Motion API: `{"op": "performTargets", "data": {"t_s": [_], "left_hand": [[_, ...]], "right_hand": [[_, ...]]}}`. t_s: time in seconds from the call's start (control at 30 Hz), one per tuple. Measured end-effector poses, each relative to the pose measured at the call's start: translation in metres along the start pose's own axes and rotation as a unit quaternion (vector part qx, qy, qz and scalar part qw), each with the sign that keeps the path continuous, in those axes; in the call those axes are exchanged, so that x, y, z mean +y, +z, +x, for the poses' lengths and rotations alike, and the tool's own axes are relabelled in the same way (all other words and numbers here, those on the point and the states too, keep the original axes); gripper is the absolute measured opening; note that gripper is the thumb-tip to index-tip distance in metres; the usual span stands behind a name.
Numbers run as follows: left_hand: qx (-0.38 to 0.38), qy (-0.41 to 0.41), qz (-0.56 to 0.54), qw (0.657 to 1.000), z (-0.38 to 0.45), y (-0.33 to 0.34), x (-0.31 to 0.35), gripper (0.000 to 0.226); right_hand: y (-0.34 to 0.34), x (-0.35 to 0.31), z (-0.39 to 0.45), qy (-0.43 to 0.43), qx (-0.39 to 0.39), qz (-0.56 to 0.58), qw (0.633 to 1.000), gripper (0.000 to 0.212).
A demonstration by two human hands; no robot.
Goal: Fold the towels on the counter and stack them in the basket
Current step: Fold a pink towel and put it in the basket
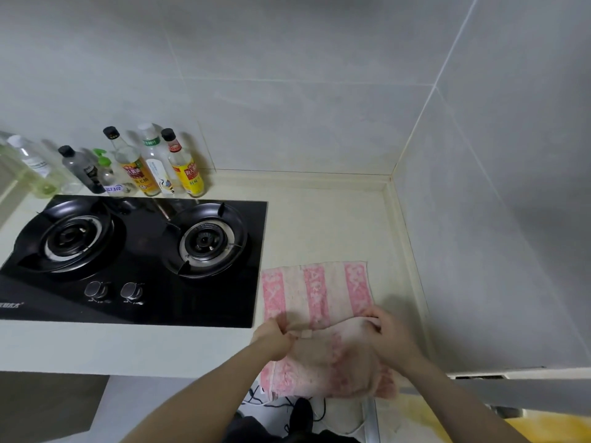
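— Where do we have the pink-and-white striped towel [315, 292]?

— Lower middle of the frame, on the cream bench [335, 219], just right of the black two-burner gas hob [134, 260]. Its far half lies flat; the near half is lifted and bunched, and its lower edge hangs over the front edge of the bench.

— And our grip on it?

— Our left hand [276, 338] pinches the raised edge of the towel on the left side, fingers curled tight round the cloth. Our right hand [388, 334] holds the same raised edge on the right, fingers curled over the fold. Both forearms come in from the bottom of the frame.

— What else do we see?

— A row of bottles [150, 161] stands at the upper left behind the hob against the grey tiled wall [319, 91]: two with yellow labels, one clear with a white label, one dark, and a small one with a green pump. Two round knobs [113, 290] sit at the hob's front. We cannot make out a basket from here.
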State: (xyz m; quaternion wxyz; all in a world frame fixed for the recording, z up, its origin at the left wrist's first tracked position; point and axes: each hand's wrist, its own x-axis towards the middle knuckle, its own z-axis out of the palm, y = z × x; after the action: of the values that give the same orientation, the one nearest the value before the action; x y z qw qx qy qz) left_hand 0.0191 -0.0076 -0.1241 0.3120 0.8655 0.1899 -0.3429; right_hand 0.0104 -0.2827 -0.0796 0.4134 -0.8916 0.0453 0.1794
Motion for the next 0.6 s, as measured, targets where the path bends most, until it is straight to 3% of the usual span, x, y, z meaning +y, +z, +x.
{"op": "performTargets", "data": {"t_s": [0.13,0.3,0.47,0.6], "left_hand": [[0.065,0.034,-0.110,0.991,-0.010,0.003,-0.005,0.029],[0.147,0.136,-0.256,0.946,-0.043,-0.023,-0.006,0.013],[0.176,0.150,-0.286,0.930,-0.040,-0.057,0.018,0.004],[0.192,0.112,-0.253,0.942,-0.015,-0.081,0.038,0.008]], "right_hand": [[-0.006,-0.009,0.005,0.000,0.012,-0.002,1.000,0.021],[-0.024,-0.031,0.015,0.020,0.070,-0.022,0.997,0.019],[-0.036,-0.059,0.052,0.023,0.127,-0.036,0.991,0.015],[-0.038,-0.069,0.094,0.039,0.110,-0.062,0.991,0.014]]}}
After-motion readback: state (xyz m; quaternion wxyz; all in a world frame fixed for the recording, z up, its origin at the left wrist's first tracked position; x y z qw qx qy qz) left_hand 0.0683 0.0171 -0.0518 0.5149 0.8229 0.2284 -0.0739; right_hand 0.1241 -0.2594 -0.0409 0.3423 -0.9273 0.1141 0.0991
